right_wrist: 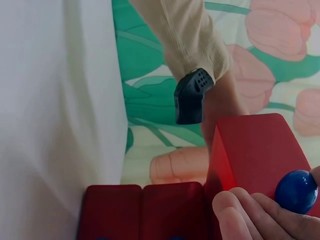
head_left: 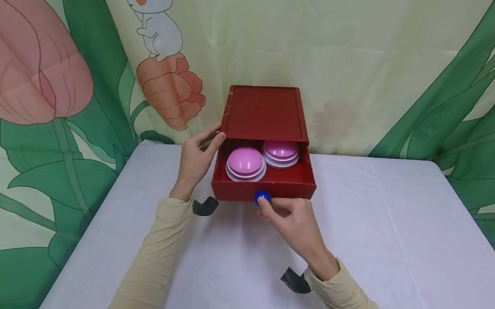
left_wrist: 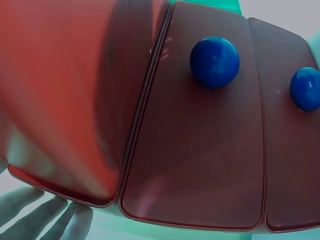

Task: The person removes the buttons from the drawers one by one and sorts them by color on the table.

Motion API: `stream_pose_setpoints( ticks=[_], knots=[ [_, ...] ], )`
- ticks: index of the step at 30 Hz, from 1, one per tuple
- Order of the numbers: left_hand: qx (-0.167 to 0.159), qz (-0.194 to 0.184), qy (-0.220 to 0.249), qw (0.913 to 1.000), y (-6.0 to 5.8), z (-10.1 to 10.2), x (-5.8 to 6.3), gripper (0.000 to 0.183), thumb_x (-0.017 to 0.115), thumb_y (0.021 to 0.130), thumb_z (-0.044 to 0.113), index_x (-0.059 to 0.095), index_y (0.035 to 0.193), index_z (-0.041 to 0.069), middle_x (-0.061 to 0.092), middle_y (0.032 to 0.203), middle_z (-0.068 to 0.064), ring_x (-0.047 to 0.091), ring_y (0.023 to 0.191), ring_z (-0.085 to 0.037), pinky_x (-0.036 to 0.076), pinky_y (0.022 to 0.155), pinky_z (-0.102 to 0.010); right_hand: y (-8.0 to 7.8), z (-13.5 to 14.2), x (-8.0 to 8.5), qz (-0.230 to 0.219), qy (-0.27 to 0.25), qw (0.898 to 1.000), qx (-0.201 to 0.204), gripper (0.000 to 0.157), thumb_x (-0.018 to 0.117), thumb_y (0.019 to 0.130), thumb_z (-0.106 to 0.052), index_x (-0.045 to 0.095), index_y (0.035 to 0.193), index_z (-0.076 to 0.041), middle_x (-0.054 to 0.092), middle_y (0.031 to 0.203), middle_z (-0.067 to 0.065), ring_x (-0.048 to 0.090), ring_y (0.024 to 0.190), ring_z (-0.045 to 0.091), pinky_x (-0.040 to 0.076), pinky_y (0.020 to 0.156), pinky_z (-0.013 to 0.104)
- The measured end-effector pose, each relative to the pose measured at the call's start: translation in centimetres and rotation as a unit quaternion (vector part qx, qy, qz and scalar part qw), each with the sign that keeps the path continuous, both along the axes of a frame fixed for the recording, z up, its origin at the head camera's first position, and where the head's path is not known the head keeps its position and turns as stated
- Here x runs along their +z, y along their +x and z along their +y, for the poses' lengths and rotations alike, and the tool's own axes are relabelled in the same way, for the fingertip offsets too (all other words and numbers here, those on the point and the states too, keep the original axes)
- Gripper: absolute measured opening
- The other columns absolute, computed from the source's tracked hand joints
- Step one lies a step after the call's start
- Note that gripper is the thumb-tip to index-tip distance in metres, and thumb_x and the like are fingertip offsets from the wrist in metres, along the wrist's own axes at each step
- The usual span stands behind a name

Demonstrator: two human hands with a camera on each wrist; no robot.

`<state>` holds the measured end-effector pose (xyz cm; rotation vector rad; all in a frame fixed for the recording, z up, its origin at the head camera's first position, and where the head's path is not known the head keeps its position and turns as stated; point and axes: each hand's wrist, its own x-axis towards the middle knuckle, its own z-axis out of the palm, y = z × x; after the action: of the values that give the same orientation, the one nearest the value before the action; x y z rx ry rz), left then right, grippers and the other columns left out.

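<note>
A red drawer cabinet [head_left: 264,112] has its top drawer [head_left: 238,190] pulled out toward me. Inside it are two pink domed things on round white bases: the nearer pink dome [head_left: 245,161] at the left, the farther pink dome [head_left: 281,149] partly under the cabinet top. With thumb and fingers my right hand [head_left: 298,222] pinches the drawer's round blue knob [head_left: 262,197], also seen as a blue knob [right_wrist: 296,192] in the right wrist view. My left hand [head_left: 196,158] rests against the cabinet's left side, its fingers [left_wrist: 37,215] fairly straight along that side.
Below the pulled drawer, a middle drawer front [left_wrist: 195,150] and a lower drawer front [left_wrist: 295,170] are closed, each with a blue knob. The cabinet stands on a white-covered table [head_left: 374,254], near a printed backdrop [head_left: 344,61] with flowers and a rabbit.
</note>
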<state>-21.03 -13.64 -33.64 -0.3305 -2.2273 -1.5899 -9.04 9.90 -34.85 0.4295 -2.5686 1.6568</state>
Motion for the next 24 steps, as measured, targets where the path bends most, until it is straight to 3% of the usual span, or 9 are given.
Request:
stream_pose_setpoints(
  ticks=[9, 15, 24],
  knots=[
    [-0.008, 0.006, 0.007, 0.9999, 0.0, -0.1, -0.1, 0.047, 0.066, 0.095, 0.038, 0.063, 0.135, 0.014, 0.068, 0.127, -0.008, 0.066, 0.114, -0.020, 0.056, 0.095, -0.042, 0.8, 0.0, 0.1, 0.006, 0.002, 1.000, 0.005, 0.025, 0.069, 0.094, -0.030, 0.079, 0.097, -0.007, 0.077, 0.083, -0.001, 0.073, 0.074, 0.006, 0.059, 0.073, 0.024],
    [-0.007, 0.004, 0.011, 0.9999, 0.1, 0.1, 0.0, 0.043, 0.066, 0.097, 0.030, 0.063, 0.135, 0.010, 0.068, 0.127, -0.012, 0.065, 0.115, -0.024, 0.055, 0.096, -0.044, 0.9, 0.0, -0.2, -0.002, -0.001, 1.000, 0.005, 0.025, 0.070, 0.094, -0.029, 0.079, 0.098, -0.006, 0.077, 0.083, -0.001, 0.074, 0.075, 0.012, 0.059, 0.074, 0.024],
    [-0.006, -0.009, 0.003, 0.9999, 2.5, 0.9, 2.9, 0.042, 0.062, 0.098, 0.017, 0.058, 0.135, -0.002, 0.064, 0.129, -0.022, 0.063, 0.118, -0.035, 0.053, 0.098, -0.049, 1.3, 0.0, -0.4, 0.016, 0.007, 1.000, 0.004, 0.022, 0.071, 0.093, -0.026, 0.080, 0.096, -0.006, 0.077, 0.081, -0.004, 0.073, 0.074, 0.011, 0.059, 0.071, 0.025]
  ],
)
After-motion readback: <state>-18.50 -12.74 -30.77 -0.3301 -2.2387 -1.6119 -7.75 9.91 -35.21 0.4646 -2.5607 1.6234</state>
